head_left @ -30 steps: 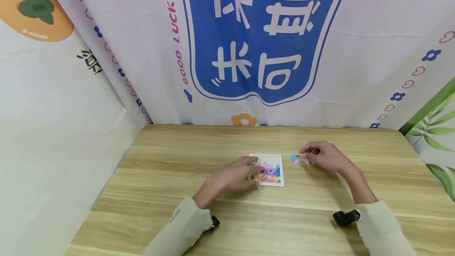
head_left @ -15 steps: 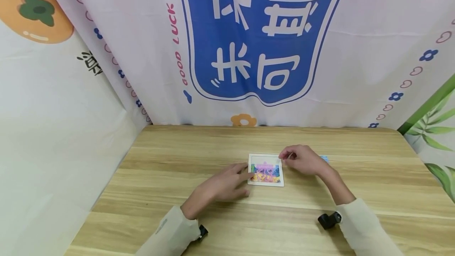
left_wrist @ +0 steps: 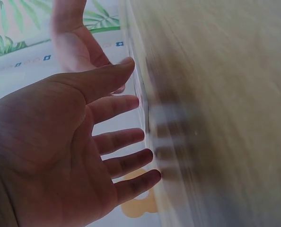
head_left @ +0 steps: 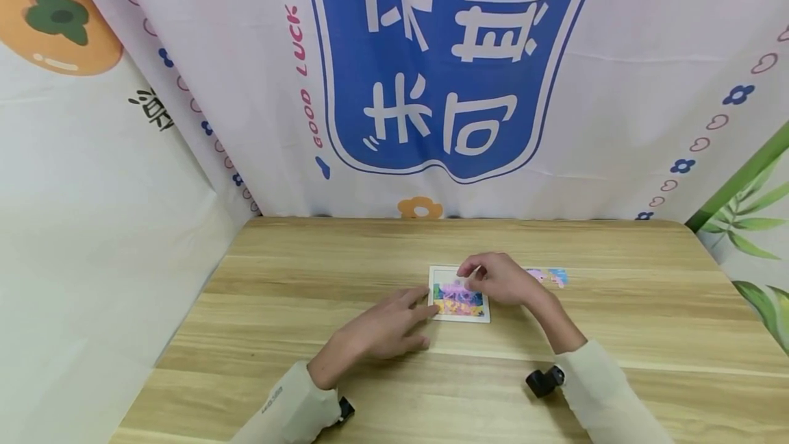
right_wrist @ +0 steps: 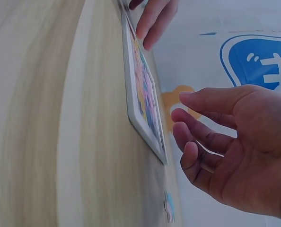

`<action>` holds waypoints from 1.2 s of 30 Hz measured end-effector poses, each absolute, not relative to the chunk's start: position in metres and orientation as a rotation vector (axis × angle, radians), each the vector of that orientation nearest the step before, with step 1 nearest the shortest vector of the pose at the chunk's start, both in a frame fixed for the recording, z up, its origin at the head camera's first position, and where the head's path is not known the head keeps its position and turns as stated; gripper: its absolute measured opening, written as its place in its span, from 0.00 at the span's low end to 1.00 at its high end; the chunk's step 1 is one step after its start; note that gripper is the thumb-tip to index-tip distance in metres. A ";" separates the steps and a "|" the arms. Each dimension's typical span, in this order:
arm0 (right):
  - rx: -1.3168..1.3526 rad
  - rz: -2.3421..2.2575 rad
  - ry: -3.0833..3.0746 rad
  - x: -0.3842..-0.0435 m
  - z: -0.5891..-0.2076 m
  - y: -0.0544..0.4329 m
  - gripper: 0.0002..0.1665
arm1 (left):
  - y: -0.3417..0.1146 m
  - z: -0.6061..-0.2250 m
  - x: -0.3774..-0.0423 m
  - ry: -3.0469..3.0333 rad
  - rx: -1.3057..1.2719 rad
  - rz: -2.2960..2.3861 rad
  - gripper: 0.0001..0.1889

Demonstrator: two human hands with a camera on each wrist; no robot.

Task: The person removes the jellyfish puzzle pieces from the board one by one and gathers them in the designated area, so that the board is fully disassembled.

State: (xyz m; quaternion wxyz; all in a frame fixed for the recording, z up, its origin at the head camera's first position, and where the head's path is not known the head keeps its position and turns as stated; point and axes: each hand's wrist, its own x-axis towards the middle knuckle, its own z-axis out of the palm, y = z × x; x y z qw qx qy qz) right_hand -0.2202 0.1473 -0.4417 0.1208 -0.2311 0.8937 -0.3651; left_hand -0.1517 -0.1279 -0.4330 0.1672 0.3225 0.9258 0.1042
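Observation:
A small jigsaw puzzle [head_left: 457, 308] with a pink figure and yellow bottom lies in a white frame tray [head_left: 486, 318]; a pale, bare band shows along its top. My left hand [head_left: 385, 326] is at the tray's left edge, fingers spread, one fingertip at the lower left corner. Above the tray's upper right, my right hand [head_left: 502, 281] has its fingers bent, thumb and index tips close together. In the right wrist view no piece shows at the fingertips of the right hand [right_wrist: 244, 142]; whether a thin one is pinched is unclear.
Loose puzzle pieces, pink and blue [head_left: 558, 275], lie on the wooden table [head_left: 296, 259] right of the tray, partly behind the right wrist. A printed cloth [head_left: 616, 122] hangs along the table's far edge.
My right hand has moved left from the loose pieces to above the tray. The leftmost loose piece is gone from its spot. My left hand has drawn back from over the puzzle to the tray's left edge.

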 end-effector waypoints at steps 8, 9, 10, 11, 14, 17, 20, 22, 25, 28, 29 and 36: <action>-0.674 -1.079 2.573 -0.221 -0.447 0.132 0.11 | -0.127 -0.437 -0.154 2.638 0.941 0.276 0.32; -0.681 -1.079 2.570 -0.222 -0.448 0.130 0.11 | -0.128 -0.437 -0.154 2.636 0.942 0.276 0.32; -0.681 -1.081 2.566 -0.222 -0.450 0.129 0.11 | -0.128 -0.437 -0.154 2.635 0.943 0.277 0.32; -0.689 -1.081 2.563 -0.222 -0.451 0.127 0.11 | -0.128 -0.437 -0.153 2.635 0.944 0.277 0.32; -0.684 -1.080 2.558 -0.222 -0.452 0.124 0.11 | -0.128 -0.436 -0.153 2.636 0.946 0.280 0.32; -0.660 -1.075 2.563 -0.222 -0.453 0.121 0.12 | -0.128 -0.436 -0.154 2.639 0.944 0.286 0.31; -0.627 -1.067 2.571 -0.221 -0.452 0.118 0.12 | -0.127 -0.436 -0.154 2.638 0.943 0.291 0.31; -0.626 -1.065 2.577 -0.221 -0.452 0.115 0.12 | -0.127 -0.436 -0.155 2.637 0.942 0.292 0.31; -0.607 -1.079 2.579 -0.220 -0.453 0.111 0.12 | -0.128 -0.437 -0.155 2.637 0.944 0.293 0.30; -0.600 -1.086 2.582 -0.220 -0.453 0.108 0.13 | -0.127 -0.437 -0.156 2.637 0.949 0.290 0.30; -0.589 -1.089 2.583 -0.220 -0.453 0.107 0.13 | -0.127 -0.436 -0.156 2.637 0.951 0.291 0.30; -0.570 -1.099 2.586 -0.221 -0.455 0.105 0.15 | -0.127 -0.436 -0.155 2.641 0.959 0.294 0.30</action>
